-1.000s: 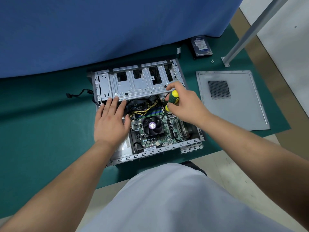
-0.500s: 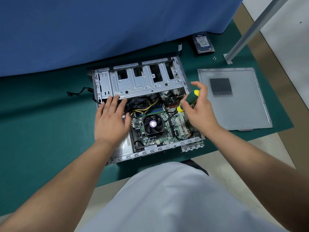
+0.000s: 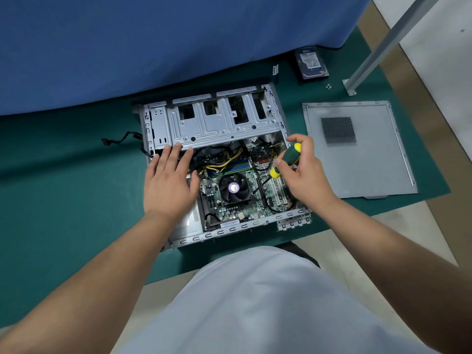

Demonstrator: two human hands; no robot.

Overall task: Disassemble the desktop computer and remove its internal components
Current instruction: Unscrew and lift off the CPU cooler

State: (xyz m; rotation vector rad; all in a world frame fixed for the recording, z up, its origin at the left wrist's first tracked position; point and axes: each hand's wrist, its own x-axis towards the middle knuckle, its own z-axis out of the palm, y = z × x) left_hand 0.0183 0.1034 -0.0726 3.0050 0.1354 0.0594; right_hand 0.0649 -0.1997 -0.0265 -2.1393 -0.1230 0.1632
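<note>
Head view shows the open grey metal desktop computer case (image 3: 219, 123) lying on the green-matted counter (image 3: 63, 200). Left hand (image 3: 169, 182) lies flat, fingers straight, on the case's drive-cage edge. Right hand (image 3: 304, 172) grips a green-and-yellow-handled screwdriver (image 3: 286, 160), its shaft angled down beside the black round cooler fan (image 3: 233, 187). Best practice, I judge: seat the tip squarely before turning, brace the case, and keep the shaft clear of the nearby cables.
</note>
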